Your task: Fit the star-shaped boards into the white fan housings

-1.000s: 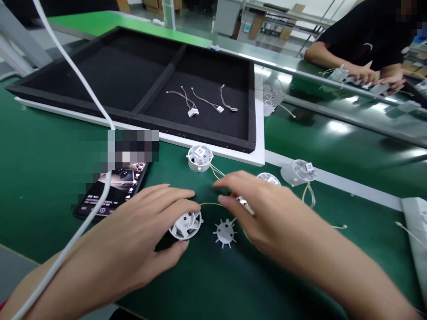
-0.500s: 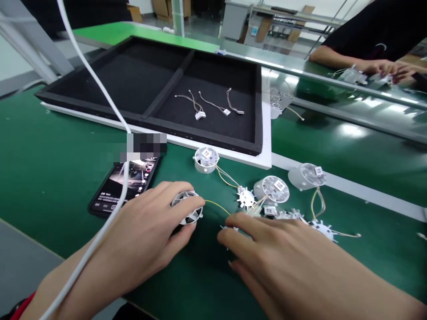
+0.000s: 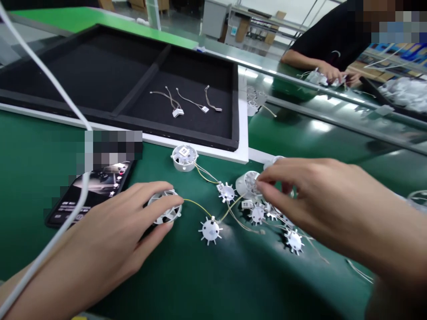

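My left hand (image 3: 133, 222) is curled around a white spoked ring housing (image 3: 173, 214), thumb and fingers gripping its rim on the table. A yellow wire (image 3: 196, 203) links this housing to a white spiked disc (image 3: 211, 231). At a white cylindrical housing (image 3: 244, 185), my right hand (image 3: 310, 191) pinches with thumb and index finger; the exact grip point is partly hidden. Below that hand lie several spiked discs, including one disc (image 3: 294, 242), tangled with thin wires. Behind them stands another ring housing (image 3: 184, 160) with a square code label, wired to a disc (image 3: 227, 193).
A black divided tray (image 3: 116, 80) holds several wire leads (image 3: 196, 105). A phone (image 3: 96, 191) lies at left, with a white cable (image 3: 50, 75) hanging across the view. Beyond the metal rail, a co-worker's hands (image 3: 333, 73) handle white parts.
My right hand has moved up and right, from the spiked disc to the cylindrical housing, uncovering the disc. My left hand keeps its grip. The view has shifted right.
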`<state>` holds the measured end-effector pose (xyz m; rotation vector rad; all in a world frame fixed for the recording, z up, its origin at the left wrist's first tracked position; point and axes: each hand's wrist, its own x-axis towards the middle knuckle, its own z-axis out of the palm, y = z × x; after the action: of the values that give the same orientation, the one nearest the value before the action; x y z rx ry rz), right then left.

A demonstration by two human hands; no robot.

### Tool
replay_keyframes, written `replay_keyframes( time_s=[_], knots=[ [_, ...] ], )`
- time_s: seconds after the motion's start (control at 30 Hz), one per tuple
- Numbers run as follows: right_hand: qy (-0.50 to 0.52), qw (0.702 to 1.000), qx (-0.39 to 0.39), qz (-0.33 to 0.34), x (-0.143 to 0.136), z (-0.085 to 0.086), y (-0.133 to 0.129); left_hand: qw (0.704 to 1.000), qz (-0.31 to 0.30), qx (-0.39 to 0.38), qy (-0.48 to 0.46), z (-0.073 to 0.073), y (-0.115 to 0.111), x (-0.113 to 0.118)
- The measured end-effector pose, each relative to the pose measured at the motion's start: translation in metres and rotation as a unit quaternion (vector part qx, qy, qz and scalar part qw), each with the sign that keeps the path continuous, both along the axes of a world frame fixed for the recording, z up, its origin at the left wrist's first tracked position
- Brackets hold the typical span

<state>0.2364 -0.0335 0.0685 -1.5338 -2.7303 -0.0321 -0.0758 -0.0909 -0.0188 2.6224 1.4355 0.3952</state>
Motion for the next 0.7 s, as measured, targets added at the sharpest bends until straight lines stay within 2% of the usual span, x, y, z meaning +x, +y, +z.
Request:
replay_keyframes(
  time_s=[0.1,0.17,0.33,0.4,0.47,0.6,0.7],
  knots=[
    [-0.020,0.995,0.037,-0.094,0.008,0.008,0.008,1.000,0.011,0.009,0.006,-0.004,0.000,-0.004],
    [-0.030,0.989,0.063,-0.130,0.011,0.009,0.010,1.000,0.013,0.009,0.010,-0.006,0.002,-0.005],
    [-0.050,0.981,0.154,-0.104,0.010,0.007,0.004,1.000,0.005,0.008,0.004,-0.009,0.008,-0.005],
    [-0.066,0.976,0.173,-0.116,0.010,0.009,0.001,1.000,-0.002,0.005,-0.003,-0.010,0.010,-0.004],
    [-0.084,0.970,0.172,-0.152,0.008,0.011,0.002,1.000,-0.012,0.012,-0.006,-0.012,0.011,-0.002],
    [-0.137,0.959,0.121,-0.216,0.000,0.012,0.008,0.998,-0.032,0.053,0.006,-0.016,0.016,0.002],
    [-0.094,0.964,0.178,-0.171,-0.005,0.008,0.009,0.993,-0.061,0.102,-0.002,-0.015,0.021,0.009]
  ],
)
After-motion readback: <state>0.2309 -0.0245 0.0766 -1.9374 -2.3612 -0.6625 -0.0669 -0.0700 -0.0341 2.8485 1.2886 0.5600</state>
